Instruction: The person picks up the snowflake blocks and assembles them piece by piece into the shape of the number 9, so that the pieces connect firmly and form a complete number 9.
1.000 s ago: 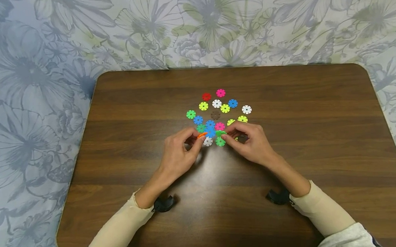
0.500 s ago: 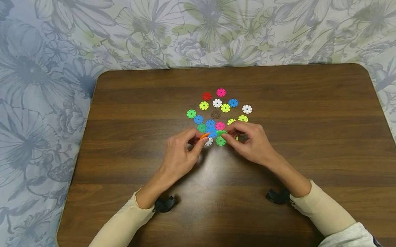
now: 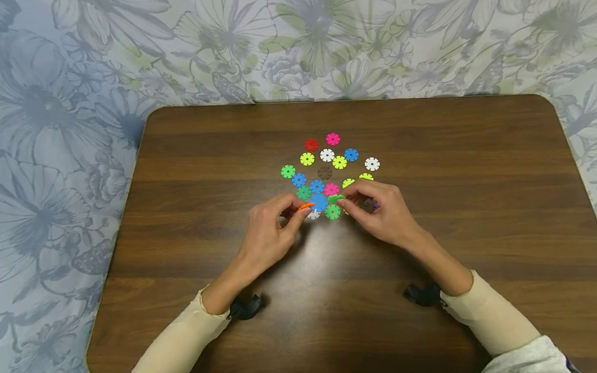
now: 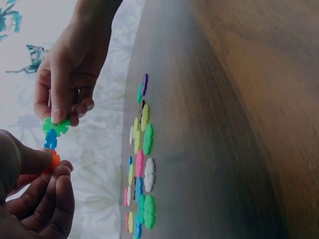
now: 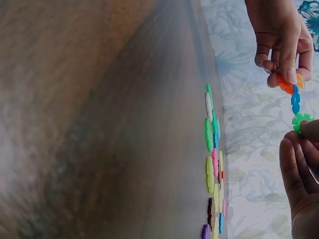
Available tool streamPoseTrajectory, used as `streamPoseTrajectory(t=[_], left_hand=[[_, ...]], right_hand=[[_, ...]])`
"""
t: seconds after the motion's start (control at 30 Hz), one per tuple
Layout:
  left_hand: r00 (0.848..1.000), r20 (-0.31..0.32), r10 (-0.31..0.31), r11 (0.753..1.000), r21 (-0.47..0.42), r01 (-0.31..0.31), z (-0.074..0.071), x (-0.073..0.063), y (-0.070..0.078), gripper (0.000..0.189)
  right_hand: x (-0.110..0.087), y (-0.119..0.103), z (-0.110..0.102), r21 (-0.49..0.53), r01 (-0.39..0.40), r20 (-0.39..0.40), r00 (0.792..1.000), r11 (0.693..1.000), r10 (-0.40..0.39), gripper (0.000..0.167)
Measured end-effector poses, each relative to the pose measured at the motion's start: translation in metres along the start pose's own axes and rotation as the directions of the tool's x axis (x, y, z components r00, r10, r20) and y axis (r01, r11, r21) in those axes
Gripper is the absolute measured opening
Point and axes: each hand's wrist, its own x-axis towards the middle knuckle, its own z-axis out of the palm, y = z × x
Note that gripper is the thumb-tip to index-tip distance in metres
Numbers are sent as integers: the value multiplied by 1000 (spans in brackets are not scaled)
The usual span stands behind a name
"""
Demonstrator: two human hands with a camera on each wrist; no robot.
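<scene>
Thumb and fingers of my left hand (image 3: 272, 228) pinch an orange notched disc (image 5: 286, 83). My right hand (image 3: 383, 215) pinches a green notched disc (image 4: 56, 127) at its edge. Between the two sits a blue notched disc (image 3: 318, 203), set edge to edge with the orange one. It meets the green disc too in both wrist views, but how firmly they are slotted I cannot tell. The three pieces hang above the table, and the fingers cover part of the orange and green discs.
Several flat notched discs lie on the brown table (image 3: 201, 158) beyond and below the hands, among them a red disc (image 3: 311, 144), a white disc (image 3: 372, 164) and a brown disc (image 3: 325, 172). A purple disc (image 5: 206, 231) lies near the right hand. Floral wallpaper (image 3: 291, 40) borders the table's far edge.
My right hand has tilted and shifted slightly to the right, uncovering a bit of purple and dark brown beneath it. The left hand has barely moved. Both keep their discs.
</scene>
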Motion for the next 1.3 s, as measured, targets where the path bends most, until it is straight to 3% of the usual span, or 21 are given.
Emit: streamPoseTrajectory(t=[0.6,0.97,1.17,1.3], left_hand=[[1000,26,-17,999,-50,19,0,-1,-1,8],[991,129,-41,996,-72,51,-4,0,2,8],[985,150,-89,984,-140,111,-13,2,1,11],[963,228,-146,970,-158,184,-16,8,1,22]], right_hand=[[2,4,-3,0,38,43,998,999,-38,24],[6,-1,-5,-36,99,137,986,994,-93,25],[16,-4,-5,-3,37,179,983,999,-36,18],[19,-3,-5,17,-4,257,966,1000,-1,17]])
